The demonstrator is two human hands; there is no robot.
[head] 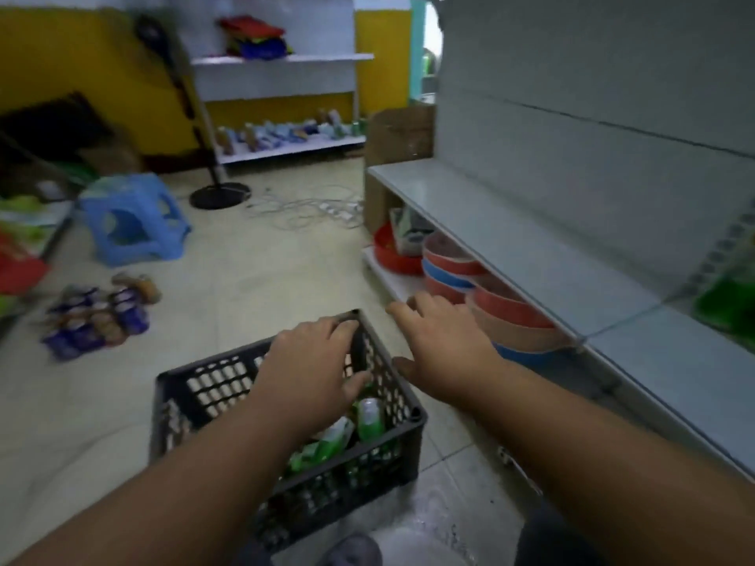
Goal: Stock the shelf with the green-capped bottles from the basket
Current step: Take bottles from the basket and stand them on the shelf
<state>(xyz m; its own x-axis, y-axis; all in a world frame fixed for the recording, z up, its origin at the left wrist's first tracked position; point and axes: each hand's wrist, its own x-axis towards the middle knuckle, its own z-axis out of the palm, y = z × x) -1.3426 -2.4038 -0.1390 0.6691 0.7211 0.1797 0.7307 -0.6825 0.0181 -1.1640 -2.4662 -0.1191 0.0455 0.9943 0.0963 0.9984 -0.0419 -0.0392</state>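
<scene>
A black perforated basket (196, 386) stands on the floor in front of me. Inside it lie several green bottles (369, 418) with green labels. My left hand (310, 361) hovers over the basket's far right corner with fingers spread, holding nothing. My right hand (445, 341) is open, palm down, just to the right of the basket, between it and the shelf. The grey shelf (510, 234) runs along the right, its upper board bare.
Stacked red, blue and pink bowls (453, 263) sit on the lower shelf board under the grey one. A blue plastic stool (135, 218), packs of purple-topped cups (94, 316), a stand base and white cables lie on the floor. A cardboard box (400, 132) stands at the shelf's far end.
</scene>
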